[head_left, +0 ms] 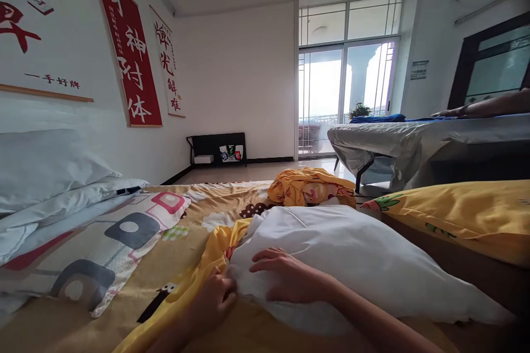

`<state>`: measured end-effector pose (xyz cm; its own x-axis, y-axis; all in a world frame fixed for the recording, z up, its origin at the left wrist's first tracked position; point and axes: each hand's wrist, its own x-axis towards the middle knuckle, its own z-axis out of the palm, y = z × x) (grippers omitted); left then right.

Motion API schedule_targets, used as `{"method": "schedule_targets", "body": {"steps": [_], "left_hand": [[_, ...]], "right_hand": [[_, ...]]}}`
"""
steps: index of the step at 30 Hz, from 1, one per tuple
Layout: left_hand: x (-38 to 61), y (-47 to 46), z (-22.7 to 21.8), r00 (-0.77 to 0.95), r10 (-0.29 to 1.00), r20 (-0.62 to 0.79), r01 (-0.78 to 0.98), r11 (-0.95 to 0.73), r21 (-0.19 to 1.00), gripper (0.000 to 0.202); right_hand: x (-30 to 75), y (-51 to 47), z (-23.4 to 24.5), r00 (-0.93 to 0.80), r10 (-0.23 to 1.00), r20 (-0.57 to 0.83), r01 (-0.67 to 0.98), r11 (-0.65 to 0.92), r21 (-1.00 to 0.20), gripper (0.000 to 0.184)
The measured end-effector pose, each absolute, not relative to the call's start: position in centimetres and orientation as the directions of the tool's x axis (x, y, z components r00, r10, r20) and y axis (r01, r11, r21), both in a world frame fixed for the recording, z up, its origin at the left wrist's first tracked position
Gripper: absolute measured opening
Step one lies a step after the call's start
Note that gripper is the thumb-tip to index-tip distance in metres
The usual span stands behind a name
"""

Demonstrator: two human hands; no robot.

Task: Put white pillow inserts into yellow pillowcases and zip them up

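A white pillow [331, 237] lies flat across the bed in front of me. Its left end meets a yellow printed pillowcase [221, 240], which is bunched along that side. My left hand [215, 298] is closed on the pillowcase's edge, by the pillow's near left corner. On top of the pillow rests my right hand [292, 276], fingers apart and slightly bent, pressing the white cloth. How far the pillow sits inside the case is hidden by the folds.
Pillows with white covers [53, 168] and a car-print pillowcase [136, 231] lie at left. A crumpled yellow cloth [310, 185] sits beyond the pillow, a yellow pillow [464, 209] at right. Behind stands a plastic-covered table [381, 135], with another person's arm [492, 106] over it.
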<state>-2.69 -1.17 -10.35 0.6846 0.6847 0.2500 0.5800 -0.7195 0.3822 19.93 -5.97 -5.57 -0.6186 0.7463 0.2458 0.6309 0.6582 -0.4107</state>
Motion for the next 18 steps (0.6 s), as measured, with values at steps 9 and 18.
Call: {"method": "schedule_targets", "body": {"steps": [9,18], "left_hand": [[-2.1,-1.5,-10.7,0.769,0.625,0.136,0.567,-0.764,0.307,0.021],[0.2,-6.4,-9.9,0.924,0.325,0.203,0.322,-0.945,0.047,0.017]], "right_hand": [[23.8,-10.2,-13.7,-0.500,0.757,0.420,0.866,0.424,0.267,0.078],[19.1,-2.9,-6.9,-0.500,0.831,0.243,0.806,0.549,-0.220,0.032]]}}
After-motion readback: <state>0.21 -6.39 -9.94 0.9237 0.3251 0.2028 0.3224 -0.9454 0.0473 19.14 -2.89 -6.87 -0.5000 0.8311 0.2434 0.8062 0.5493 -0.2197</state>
